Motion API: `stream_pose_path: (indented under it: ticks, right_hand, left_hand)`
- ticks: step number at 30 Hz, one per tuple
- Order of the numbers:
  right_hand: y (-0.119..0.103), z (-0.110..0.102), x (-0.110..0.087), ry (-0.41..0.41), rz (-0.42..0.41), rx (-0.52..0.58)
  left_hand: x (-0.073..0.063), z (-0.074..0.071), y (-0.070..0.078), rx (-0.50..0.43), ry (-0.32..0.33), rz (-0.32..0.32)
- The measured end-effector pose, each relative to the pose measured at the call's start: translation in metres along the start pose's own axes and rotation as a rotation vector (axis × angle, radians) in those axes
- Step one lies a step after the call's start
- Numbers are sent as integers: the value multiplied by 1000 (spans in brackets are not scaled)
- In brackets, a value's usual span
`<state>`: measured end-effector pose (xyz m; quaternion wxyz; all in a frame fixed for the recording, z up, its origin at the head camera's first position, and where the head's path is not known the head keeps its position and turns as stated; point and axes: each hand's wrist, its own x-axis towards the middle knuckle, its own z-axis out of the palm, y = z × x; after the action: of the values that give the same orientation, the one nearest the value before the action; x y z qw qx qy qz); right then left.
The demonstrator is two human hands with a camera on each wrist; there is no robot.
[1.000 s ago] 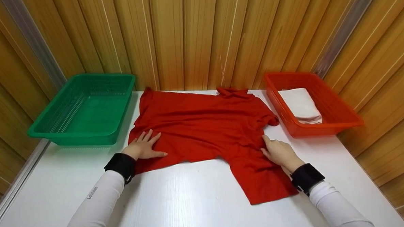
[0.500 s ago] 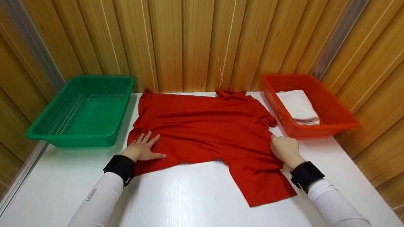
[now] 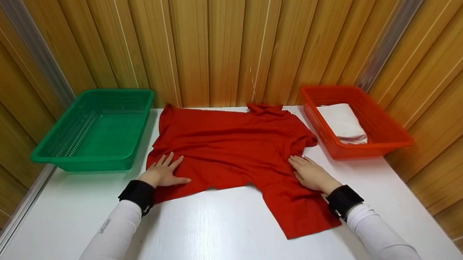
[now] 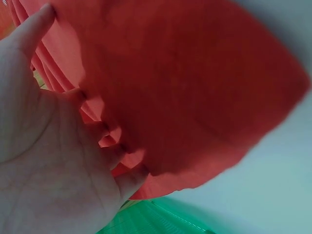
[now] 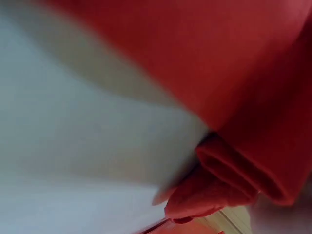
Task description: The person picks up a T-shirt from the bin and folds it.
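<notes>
Along the back edge of the table point(image 3: 212, 232), and reaching forward over its middle, the shirt point(image 3: 224, 146) is lying spread out and creased. Its lower end is facing the table's left edge, one short sleeve is pointing toward the front right, and a rumpled part is sitting at the back edge, right of the middle.

The left hand point(image 3: 162, 174) is resting flat on the shirt's front left corner, its fingers spread and its thumb reaching out to the right; it is grasping nothing. The right hand point(image 3: 310, 173) is lying on the shirt's right side, its fingers straight and together on the fabric, and it too is holding nothing. From the right wrist, the fabric is showing blurred, with a doubled fold near the table.

At the table's back left corner the green basket point(image 3: 96, 164) is standing just beside the shirt. At the back right corner the red basket point(image 3: 361, 151) is standing near the shirt's right side, and a folded white cloth point(image 3: 342, 121) is lying inside, toward the basket's left wall. Behind the back edge a wood-look wall point(image 3: 212, 48) is rising in vertical panels. A black left band point(image 3: 138, 194) and a black right band point(image 3: 344, 201) are circling the wrists, and white sleeves point(image 3: 107, 237) are covering the forearms
</notes>
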<state>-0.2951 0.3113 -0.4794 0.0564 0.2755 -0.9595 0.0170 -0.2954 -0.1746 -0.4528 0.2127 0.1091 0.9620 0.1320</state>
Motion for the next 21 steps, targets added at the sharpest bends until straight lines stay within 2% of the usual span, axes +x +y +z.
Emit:
stream_pose_path:
  ticks: [4, 8, 14, 21]
  right_hand:
    - [-4, -4, -5, 30, 97, -90]
    - [-1, -10, -5, -8, 221, -118]
    - [22, -9, 3, -59, 352, 35]
    - [33, -3, 8, -108, 385, 186]
  left_hand:
    - [-2, 0, 0, -6, -3, -1]
    - [-2, -3, 0, -12, -2, 1]
    - [-2, -2, -2, -25, -7, 7]
    - [-1, -4, 0, -4, -29, -5]
